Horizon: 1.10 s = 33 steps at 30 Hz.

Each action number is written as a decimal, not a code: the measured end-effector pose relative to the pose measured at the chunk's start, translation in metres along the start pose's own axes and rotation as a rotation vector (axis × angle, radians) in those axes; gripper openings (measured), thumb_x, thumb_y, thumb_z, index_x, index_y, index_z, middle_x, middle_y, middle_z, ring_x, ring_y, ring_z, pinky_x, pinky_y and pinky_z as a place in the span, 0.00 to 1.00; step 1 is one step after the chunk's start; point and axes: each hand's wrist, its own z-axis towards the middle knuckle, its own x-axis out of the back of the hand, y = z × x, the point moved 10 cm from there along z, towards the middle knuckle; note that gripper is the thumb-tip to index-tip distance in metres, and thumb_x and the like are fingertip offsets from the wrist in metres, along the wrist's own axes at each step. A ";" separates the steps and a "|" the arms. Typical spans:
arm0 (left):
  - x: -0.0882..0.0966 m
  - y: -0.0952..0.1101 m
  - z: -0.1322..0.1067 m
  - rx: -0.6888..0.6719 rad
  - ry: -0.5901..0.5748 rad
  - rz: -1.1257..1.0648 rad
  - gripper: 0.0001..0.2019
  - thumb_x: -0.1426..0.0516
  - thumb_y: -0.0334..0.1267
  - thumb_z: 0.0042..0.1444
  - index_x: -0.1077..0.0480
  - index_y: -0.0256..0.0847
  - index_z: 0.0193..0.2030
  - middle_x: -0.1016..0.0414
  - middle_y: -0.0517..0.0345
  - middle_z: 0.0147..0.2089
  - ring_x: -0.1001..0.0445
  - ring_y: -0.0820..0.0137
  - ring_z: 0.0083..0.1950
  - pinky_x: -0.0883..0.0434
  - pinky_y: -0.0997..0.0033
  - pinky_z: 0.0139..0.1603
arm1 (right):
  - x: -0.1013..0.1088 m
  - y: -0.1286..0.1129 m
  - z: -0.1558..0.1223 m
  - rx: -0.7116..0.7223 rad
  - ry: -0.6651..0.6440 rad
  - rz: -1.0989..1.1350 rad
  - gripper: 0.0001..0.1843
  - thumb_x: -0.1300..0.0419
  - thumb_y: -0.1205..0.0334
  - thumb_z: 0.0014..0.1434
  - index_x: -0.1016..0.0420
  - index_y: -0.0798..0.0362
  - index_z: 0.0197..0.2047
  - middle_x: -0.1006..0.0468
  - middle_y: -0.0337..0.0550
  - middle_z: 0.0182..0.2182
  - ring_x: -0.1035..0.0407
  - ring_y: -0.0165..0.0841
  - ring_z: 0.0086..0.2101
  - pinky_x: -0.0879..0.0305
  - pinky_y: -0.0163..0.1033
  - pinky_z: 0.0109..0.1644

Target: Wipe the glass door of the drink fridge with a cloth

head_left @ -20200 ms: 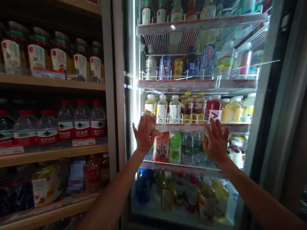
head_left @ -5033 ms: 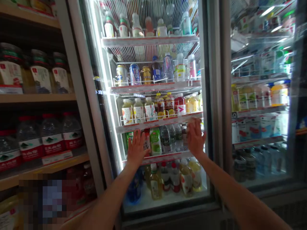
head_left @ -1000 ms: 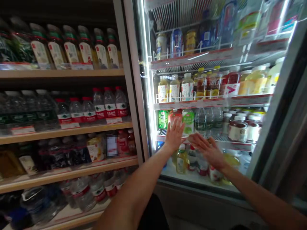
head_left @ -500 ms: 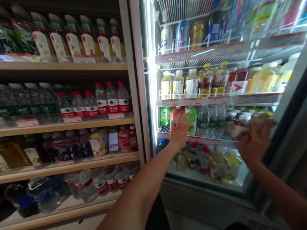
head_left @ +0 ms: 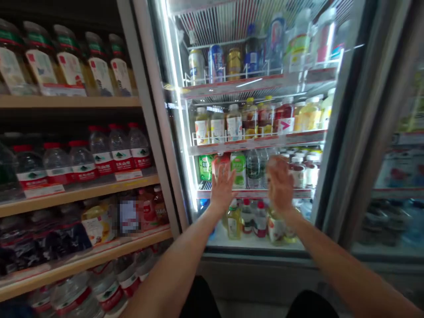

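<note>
My left hand is raised with fingers spread and holds nothing. It hovers in front of a pink carton and a green-labelled bottle on a lit fridge shelf. My right hand is up beside it, palm toward the shelf. It is blurred by motion, with fingers stretched and nothing in them, and it covers part of the clear water bottles. Whether either hand touches anything I cannot tell.
The fridge door's edge slants down at the right. Small jars stand right of my hand, tea bottles above, more drinks below. Wooden shelves on the left carry red-labelled water bottles.
My right hand has swung left from the door's edge to the middle of the shelf beside my left hand. The view has shifted right; my left hand stays by the pink carton.
</note>
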 end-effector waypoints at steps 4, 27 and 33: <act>0.003 -0.003 0.003 0.002 -0.024 -0.015 0.41 0.39 0.44 0.50 0.54 0.42 0.67 0.63 0.47 0.71 0.67 0.54 0.71 0.49 0.44 0.65 | -0.010 -0.008 -0.002 0.091 -0.071 -0.019 0.26 0.51 0.68 0.60 0.39 0.43 0.61 0.41 0.44 0.63 0.50 0.36 0.63 0.56 0.52 0.64; 0.003 0.006 0.001 0.025 0.029 -0.066 0.36 0.44 0.38 0.53 0.52 0.37 0.67 0.65 0.42 0.71 0.68 0.51 0.70 0.47 0.42 0.63 | -0.022 -0.028 -0.010 0.105 -0.224 -0.005 0.28 0.51 0.71 0.58 0.39 0.46 0.61 0.48 0.44 0.66 0.59 0.40 0.65 0.54 0.55 0.63; 0.003 0.005 -0.003 -0.022 -0.012 -0.064 0.36 0.44 0.34 0.51 0.52 0.40 0.67 0.65 0.46 0.71 0.67 0.52 0.71 0.47 0.44 0.64 | 0.001 0.023 -0.006 -0.060 -0.041 -0.049 0.26 0.52 0.69 0.59 0.39 0.45 0.61 0.42 0.46 0.63 0.51 0.38 0.63 0.54 0.56 0.63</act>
